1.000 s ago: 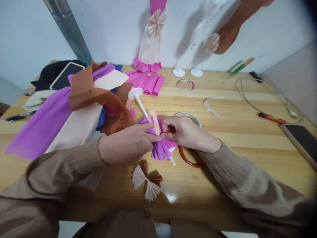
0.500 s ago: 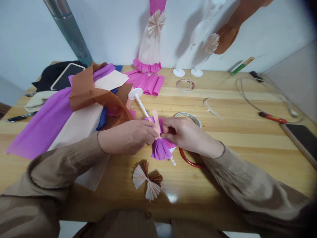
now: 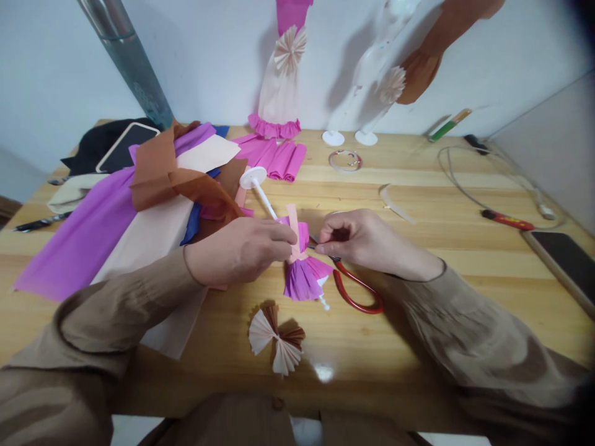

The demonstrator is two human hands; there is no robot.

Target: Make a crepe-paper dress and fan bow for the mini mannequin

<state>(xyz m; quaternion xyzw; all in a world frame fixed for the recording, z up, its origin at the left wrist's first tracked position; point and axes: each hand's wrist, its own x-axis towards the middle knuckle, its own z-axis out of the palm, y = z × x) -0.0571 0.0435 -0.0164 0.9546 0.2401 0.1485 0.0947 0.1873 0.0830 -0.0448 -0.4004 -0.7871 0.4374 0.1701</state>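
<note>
A small doll figure on a white stand lies on its side, dressed in a pink and purple crepe-paper dress with a pleated skirt. A peach paper strip runs over its bodice and round the waist. My left hand pinches the dress at the waist by the strip. Just right of it, my right hand is apart from the dress, thumb and fingertips pressed together; anything between them is too small to make out. Beneath that hand lie red-handled scissors. A pleated cream and brown paper bow rests in front.
Coloured crepe-paper sheets pile up on the left, beside a leaning bottle. A pink and cream dress and white stands stand at the back. At right are a cable, a red tool and a phone.
My right hand has drawn away from the dress to the right, still pinched, and now covers most of the tape roll. My left hand stays at the waist, moved slightly.
</note>
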